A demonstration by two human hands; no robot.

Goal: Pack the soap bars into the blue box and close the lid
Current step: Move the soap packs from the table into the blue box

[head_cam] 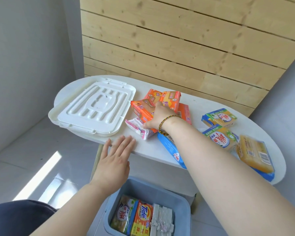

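The blue box (160, 189) stands open on the floor below the table, with three wrapped soap bars (142, 217) upright inside. Its white lid (95, 106) lies upside down on the table's left end. A pile of orange-wrapped soap bars (143, 108) sits mid-table, and my right hand (157, 118) reaches over it, fingers closing on an orange bar beside a pink-white bar (140, 130). My left hand (115, 157) hovers flat and open at the table's near edge, holding nothing. A blue-wrapped bar (170, 147) lies under my right forearm.
Green-and-yellow soap bars (220, 118) and a yellow bar (254, 154) lie at the right end of the white oval table (143, 150). A wooden slat wall stands behind. Grey tiled floor lies to the left, and a dark clothed knee shows at bottom left.
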